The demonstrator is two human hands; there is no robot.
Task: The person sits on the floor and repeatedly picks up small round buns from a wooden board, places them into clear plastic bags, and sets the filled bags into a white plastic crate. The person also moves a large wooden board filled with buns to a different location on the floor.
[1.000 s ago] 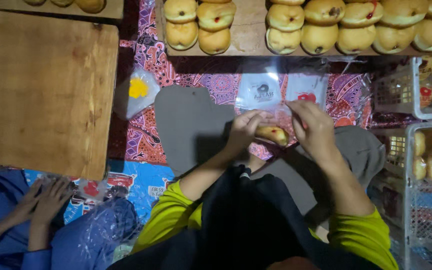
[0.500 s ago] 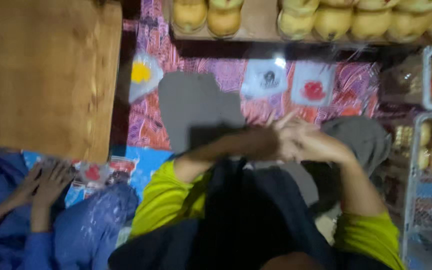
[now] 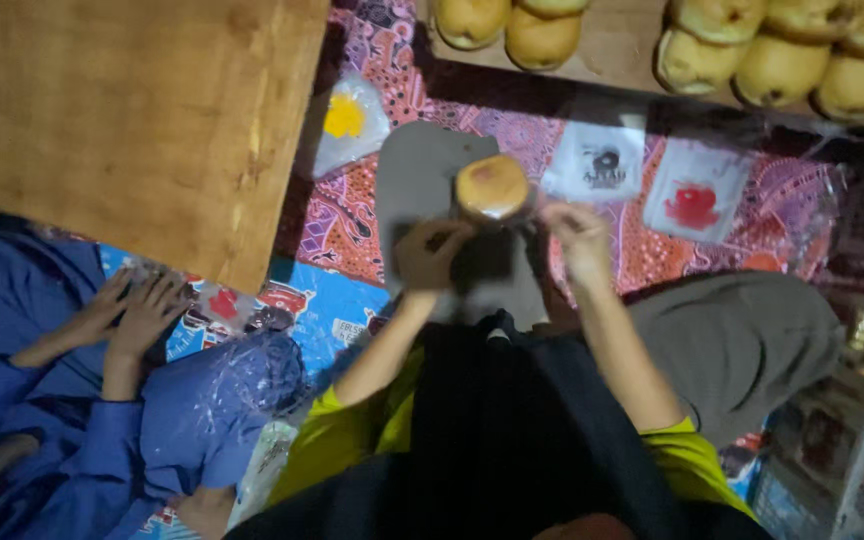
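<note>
Compared with a second ago, both hands are now lifted higher and farther from the body, and the bun [image 3: 491,187] that was lying low between them is standing up above the fingers.

Going from largest to smallest: a big wooden board [image 3: 142,120] is filling the upper left, and a patterned cloth [image 3: 352,215] is covering the floor beneath everything. Another person in blue is sitting at the left, their hands [image 3: 127,315] resting near the board's edge. A wooden tray [image 3: 617,45] of golden buns is running along the top. Three clear plastic bags are lying flat on the cloth: one with a yellow mark [image 3: 347,125], one with a black mark [image 3: 602,160], one with a red mark [image 3: 694,195].

The left hand [image 3: 430,255] is curling its fingers up under the bun and appears to be gripping it. The right hand [image 3: 574,225] is hovering just beside it; whether its fingers are pinching a wrapper around the bun I cannot tell.

This looks like the bagging step, with the bun being wrapped. The next move would likely need the right fingers pulling the film taut while the left keeps the bun steady.
</note>
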